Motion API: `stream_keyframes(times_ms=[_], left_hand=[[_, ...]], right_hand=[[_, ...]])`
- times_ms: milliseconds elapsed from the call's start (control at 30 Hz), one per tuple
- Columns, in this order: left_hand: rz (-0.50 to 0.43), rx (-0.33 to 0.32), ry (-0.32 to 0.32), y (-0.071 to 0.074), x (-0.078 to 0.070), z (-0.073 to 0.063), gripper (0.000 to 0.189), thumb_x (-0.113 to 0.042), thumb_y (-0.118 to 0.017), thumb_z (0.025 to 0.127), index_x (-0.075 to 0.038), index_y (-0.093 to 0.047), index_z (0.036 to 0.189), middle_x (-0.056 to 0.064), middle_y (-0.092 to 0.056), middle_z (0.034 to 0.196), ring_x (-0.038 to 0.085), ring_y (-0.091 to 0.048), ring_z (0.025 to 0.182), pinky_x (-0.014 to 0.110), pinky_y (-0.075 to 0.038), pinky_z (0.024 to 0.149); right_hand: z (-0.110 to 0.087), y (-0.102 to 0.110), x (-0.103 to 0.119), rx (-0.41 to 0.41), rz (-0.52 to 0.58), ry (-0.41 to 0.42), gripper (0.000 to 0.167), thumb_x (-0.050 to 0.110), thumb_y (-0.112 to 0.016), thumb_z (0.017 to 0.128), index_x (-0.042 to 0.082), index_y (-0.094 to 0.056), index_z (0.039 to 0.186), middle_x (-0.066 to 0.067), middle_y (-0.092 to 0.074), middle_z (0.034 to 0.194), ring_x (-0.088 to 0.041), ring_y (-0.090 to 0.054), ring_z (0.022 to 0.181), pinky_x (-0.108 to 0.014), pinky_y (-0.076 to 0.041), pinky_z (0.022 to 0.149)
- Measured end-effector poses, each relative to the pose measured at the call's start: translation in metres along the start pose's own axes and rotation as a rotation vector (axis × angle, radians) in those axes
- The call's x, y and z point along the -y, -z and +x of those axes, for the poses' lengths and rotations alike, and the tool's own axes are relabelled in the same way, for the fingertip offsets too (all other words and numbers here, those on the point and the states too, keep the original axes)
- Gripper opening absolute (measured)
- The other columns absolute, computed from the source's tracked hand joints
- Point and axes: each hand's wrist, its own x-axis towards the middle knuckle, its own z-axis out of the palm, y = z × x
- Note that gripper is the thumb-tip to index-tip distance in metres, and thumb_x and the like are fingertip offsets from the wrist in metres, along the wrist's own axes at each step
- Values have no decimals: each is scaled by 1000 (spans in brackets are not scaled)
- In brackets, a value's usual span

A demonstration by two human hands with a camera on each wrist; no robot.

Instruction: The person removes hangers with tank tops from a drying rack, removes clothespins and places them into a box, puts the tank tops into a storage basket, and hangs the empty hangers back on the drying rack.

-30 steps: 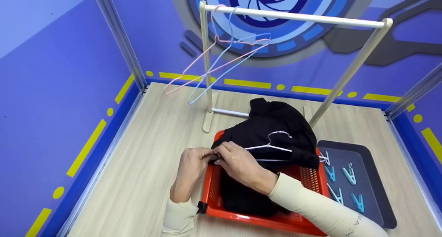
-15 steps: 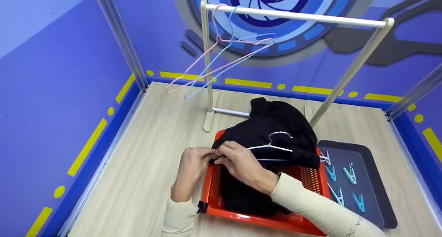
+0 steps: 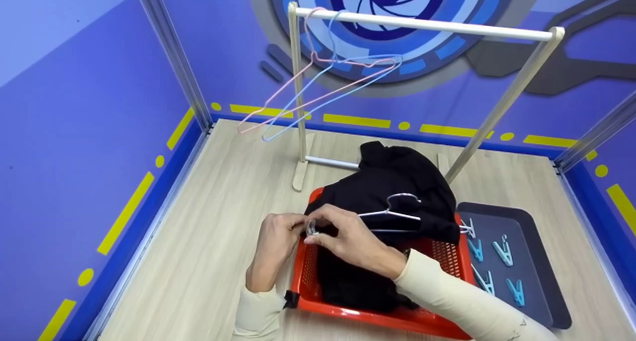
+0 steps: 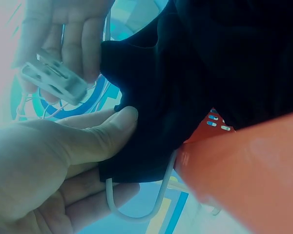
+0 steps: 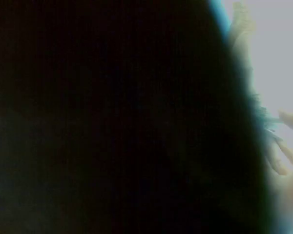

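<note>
In the head view, my left hand [image 3: 273, 244] is at the left rim of the red basket [image 3: 296, 276]. Its thumb and fingers pinch the edge of a black garment [image 4: 151, 97], where a white hanger's [image 4: 132, 218] rounded end pokes out of the cloth. Close beside it, my right hand [image 3: 350, 236] holds a pale clothespin [image 4: 56, 80] between thumb and fingers, apart from the cloth in the left wrist view. The hanger's silver hook lies on top of the garment, which drapes over the basket's far side. Darkness covers most of the right wrist view.
A grey tray [image 3: 544, 281] on the right carries several clothespins [image 3: 503, 253], blue and pale. Behind the basket stands a rack with a white bar [image 3: 422, 24], where a pink hanger [image 3: 278, 93] and a blue hanger [image 3: 308, 113] hang. More black cloth [image 3: 353, 281] lies inside the basket.
My right hand's thumb and index have parted more, and the clothespin between them now shows plainly. The left hand stays in place. The blue hanger has swung on the bar.
</note>
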Motion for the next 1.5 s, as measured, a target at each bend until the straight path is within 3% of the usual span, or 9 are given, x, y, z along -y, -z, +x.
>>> stream_keyframes(times_ms=[400,900,1133,1500], left_hand=[[-33,0,2,-1,-1,1,14,0,-87,81,-10,-87,91,0,-81,87,19,-78,80,37,-63,72],[-29,-20,-14,-1,-2,1,10,-7,-90,81,-9,-87,91,1,-81,88,20,-79,82,37,-63,74],[-56,-5,22,-1,-3,0,9,-6,-89,83,-9,-87,92,1,-81,89,19,-79,83,38,-64,76],[-57,-6,11,-1,-2,0,9,-6,-89,83,-9,-87,91,1,-81,88,20,-79,83,38,-64,76]], right_hand=[[-15,6,16,104,14,12,38,19,-83,94,3,-70,125,-5,-73,115,-13,-71,96,-32,-61,84],[-45,40,12,78,46,-188,37,20,-82,96,3,-72,127,-4,-72,111,-21,-72,95,-36,-63,83],[-59,55,11,59,46,-223,38,19,-82,96,2,-72,128,-4,-73,109,-20,-72,94,-34,-63,82],[-76,78,10,2,42,-303,40,15,-85,92,1,-71,127,-5,-75,106,-17,-72,92,-28,-62,79]])
